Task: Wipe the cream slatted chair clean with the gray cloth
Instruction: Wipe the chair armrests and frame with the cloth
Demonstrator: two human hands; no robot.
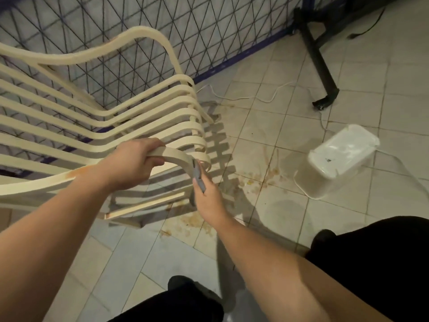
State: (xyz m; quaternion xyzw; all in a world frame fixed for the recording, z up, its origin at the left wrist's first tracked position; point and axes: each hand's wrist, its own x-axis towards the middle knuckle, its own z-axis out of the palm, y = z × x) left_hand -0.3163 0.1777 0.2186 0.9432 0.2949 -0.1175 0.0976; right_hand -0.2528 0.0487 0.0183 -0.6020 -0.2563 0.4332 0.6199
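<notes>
The left hand (133, 165) grips the chair (92, 117) by its armrest — light, stiff plastic, likely — while the right hand (207, 194) pinches the soft cloth (198, 176).

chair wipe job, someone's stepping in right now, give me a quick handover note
Left hand: grips the nearest slat of the cream slatted chair by its curved front end, steadying it.
Right hand: holds the gray cloth, pressed against the front curl of that same slat.
Done: cannot tell how much has been wiped; an orange stain shows on the nearest slat by the left wrist.
Left: wipe that stain, then the other slats and the frame.
Nearby: a white plastic bin on the tiled floor, with brownish spill marks beside the chair.
</notes>
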